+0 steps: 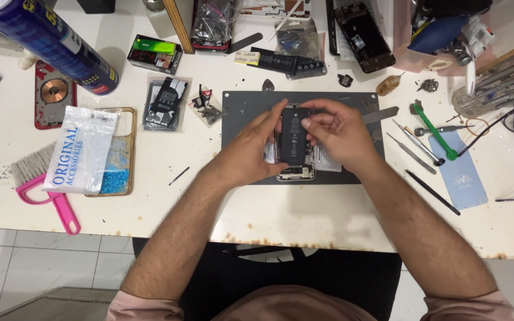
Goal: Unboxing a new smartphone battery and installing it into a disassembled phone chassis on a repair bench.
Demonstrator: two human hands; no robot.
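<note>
An opened phone (295, 172) lies on a dark grey work mat (245, 107) in the middle of the white table. A black battery (294, 134) rests in the phone's body. My left hand (251, 151) grips the phone's left side, thumb against the battery edge. My right hand (340, 134) comes from the right, its fingers pressing on the battery's upper right part. Both hands hide much of the phone's frame.
To the left lie a white accessory bag (81, 148), a glittery phone case (117, 172), a pink brush (49, 190), a blue spray can (55, 44) and a bagged part (165, 102). Tweezers (411, 145), a green-handled tool (435, 131) and a blue card (459, 172) sit right.
</note>
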